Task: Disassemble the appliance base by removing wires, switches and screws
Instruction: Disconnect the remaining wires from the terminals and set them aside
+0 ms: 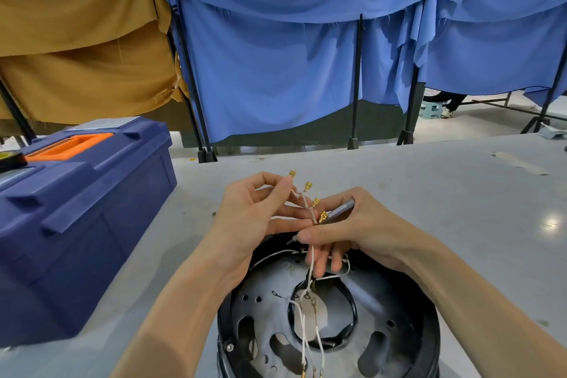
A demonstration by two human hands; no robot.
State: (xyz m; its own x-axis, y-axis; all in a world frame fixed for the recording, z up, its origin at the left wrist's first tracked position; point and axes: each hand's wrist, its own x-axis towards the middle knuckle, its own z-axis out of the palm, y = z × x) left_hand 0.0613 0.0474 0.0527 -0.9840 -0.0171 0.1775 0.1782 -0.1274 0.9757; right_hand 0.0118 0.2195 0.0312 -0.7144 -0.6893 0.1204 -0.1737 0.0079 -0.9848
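Appliance base [383, 331] sits on the surface [429, 187] close in front of me, open side up. Left grip [251, 218] pinches the white wires [310, 258], lifted clear of the base with brass terminals [307, 186] fanned up, likely to sort them. Right grip [362, 230] holds a grey driver [340, 210] crosswise, thumb steadying one wire; probably ready for screws.

The bottom edge cuts off my appliance base [399, 325] and white wires [311, 264]; my right grip [362, 230] hides most of the grey tool [342, 211].
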